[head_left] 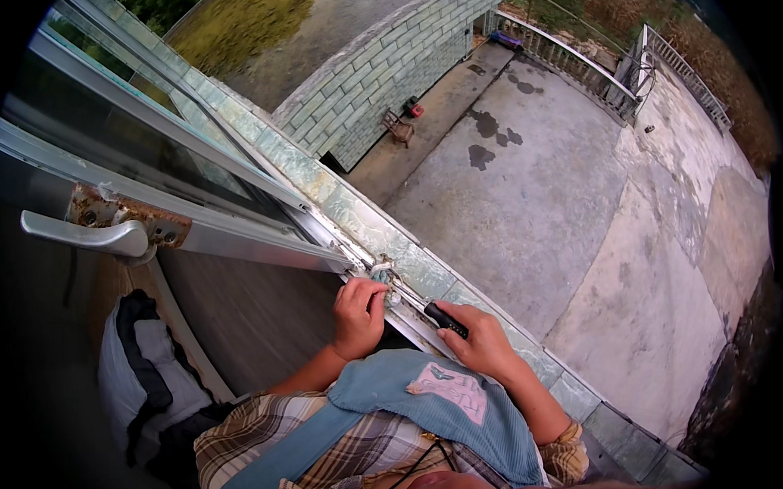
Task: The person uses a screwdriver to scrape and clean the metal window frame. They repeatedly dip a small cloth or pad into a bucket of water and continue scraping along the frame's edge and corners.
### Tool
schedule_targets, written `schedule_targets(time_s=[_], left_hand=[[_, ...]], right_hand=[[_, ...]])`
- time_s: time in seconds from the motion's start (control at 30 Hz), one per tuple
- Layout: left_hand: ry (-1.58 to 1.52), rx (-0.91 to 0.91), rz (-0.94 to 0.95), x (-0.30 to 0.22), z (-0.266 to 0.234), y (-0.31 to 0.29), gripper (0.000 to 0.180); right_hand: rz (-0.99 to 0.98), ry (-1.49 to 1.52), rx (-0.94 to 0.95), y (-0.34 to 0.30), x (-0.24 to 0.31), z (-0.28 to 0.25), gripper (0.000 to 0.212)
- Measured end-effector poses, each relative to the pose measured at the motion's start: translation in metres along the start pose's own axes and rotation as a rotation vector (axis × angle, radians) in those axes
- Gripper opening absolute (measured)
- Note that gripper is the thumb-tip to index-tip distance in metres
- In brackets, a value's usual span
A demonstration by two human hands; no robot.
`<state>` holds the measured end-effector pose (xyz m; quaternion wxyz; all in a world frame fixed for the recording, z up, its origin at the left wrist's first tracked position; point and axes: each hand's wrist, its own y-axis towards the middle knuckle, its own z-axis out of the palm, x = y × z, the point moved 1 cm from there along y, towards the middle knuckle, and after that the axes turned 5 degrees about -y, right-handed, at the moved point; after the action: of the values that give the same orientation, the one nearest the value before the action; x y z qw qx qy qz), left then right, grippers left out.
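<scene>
My right hand [481, 340] is wrapped round the black handle of a screwdriver [447, 319]. Its thin metal shaft points up and left toward a small worn fitting [382, 275] on the window sill track. My left hand [360, 313] lies just left of that fitting, thumb and fingers pinched together at the track. A small pale piece shows beside its fingertips; its kind is too small to make out. The metal window track [416, 323] runs under both hands. Where the screwdriver's tip meets the fitting cannot be made out.
An open window sash [228, 246] with a rusty plate [127, 216] and a lever handle [89, 235] stands to the left. Beyond the tiled outer ledge [356, 213] lies a concrete yard [528, 205] well below, with a chair [399, 128]. A padded cloth item [158, 365] lies indoors at lower left.
</scene>
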<state>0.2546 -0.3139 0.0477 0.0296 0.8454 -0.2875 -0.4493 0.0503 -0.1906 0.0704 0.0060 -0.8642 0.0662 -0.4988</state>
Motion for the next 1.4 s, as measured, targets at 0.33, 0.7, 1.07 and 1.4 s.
schedule_targets(time_s=[0.33, 0.7, 1.07, 1.4], left_hand=[[-0.082, -0.187, -0.052, 0.03, -0.003, -0.002, 0.02], [-0.079, -0.13, -0.074, 0.031, 0.007, 0.001, 0.033], [0.147, 0.066, -0.042, 0.022, 0.008, 0.007, 0.068], [0.18, 0.085, -0.043, 0.03, 0.011, 0.005, 0.06]], right_hand=[[0.027, -0.127, 0.062, 0.013, 0.018, -0.025, 0.044], [0.024, -0.003, 0.084, 0.039, 0.014, -0.022, 0.043], [0.004, -0.139, 0.067, 0.07, 0.013, 0.002, 0.043], [-0.043, -0.278, 0.111, 0.051, 0.041, -0.062, 0.042]])
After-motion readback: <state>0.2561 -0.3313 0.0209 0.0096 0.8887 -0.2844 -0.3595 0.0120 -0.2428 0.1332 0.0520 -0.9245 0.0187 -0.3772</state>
